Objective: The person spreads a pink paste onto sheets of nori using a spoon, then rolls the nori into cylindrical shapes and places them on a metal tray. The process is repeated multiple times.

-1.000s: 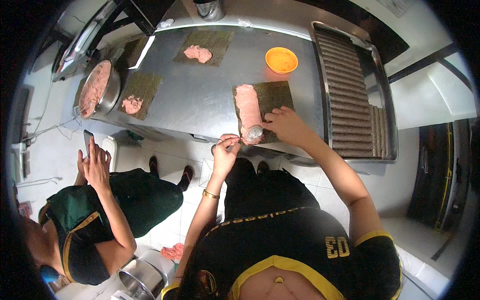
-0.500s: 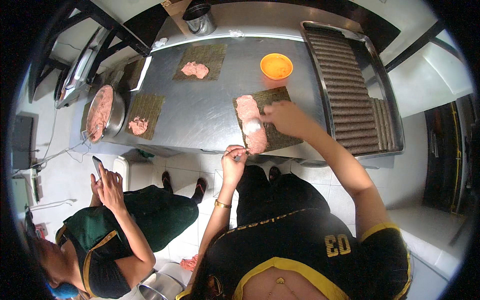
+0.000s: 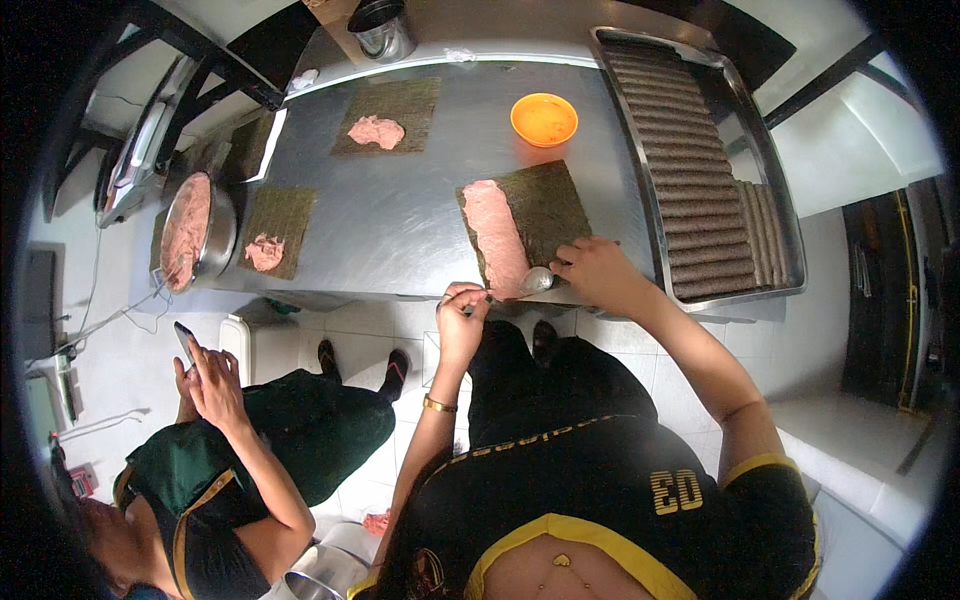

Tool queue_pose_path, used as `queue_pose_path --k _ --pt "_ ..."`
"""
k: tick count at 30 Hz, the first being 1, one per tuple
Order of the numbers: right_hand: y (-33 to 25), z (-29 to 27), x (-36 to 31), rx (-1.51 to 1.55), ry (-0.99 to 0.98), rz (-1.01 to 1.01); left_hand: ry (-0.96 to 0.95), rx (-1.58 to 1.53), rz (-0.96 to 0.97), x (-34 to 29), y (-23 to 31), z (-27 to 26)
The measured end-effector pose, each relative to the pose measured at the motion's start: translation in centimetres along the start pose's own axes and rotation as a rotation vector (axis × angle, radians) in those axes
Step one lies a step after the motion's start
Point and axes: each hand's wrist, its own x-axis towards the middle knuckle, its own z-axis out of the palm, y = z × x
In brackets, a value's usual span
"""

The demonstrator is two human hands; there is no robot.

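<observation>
While a round silvery spoon (image 3: 538, 280) is gripped by the right hand (image 3: 602, 277), a square dark-green sheet (image 3: 546, 208) is pinched (left hand (image 3: 461, 322)). Pink paste (image 3: 495, 235) is spread thereon.

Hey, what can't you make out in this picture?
All in the head view:
Most of the spoon's handle: covered by the right hand.
What the left hand pinches, if anything: hidden by its fingers.
Phone's display: angled away.
Metal container's base: cut off by the lower edge.
</observation>
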Motion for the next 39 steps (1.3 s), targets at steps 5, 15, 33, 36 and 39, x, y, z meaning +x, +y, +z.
queue_pose_path --k 5,15,33,36,39 --pt "1.6 -1.0 -0.4 0.027 0.040 0.058 0.002 0.016 0.014 0.0 0.6 -0.2" --pt "1.4 1.4 2.1 0.041 0.180 0.030 0.019 0.015 -0.004 -0.2 1.1 -0.1" --pt "8.8 2.4 12.7 0.038 0.376 0.013 -0.004 0.008 0.028 -0.1 1.7 -0.4" --pt "8.9 2.0 13.8 0.006 0.368 0.092 -0.014 0.028 0.062 0.0 1.1 -0.4" --pt "9.0 1.5 14.1 0.008 0.409 0.080 -0.054 0.053 0.055 0.2 1.1 -0.8"
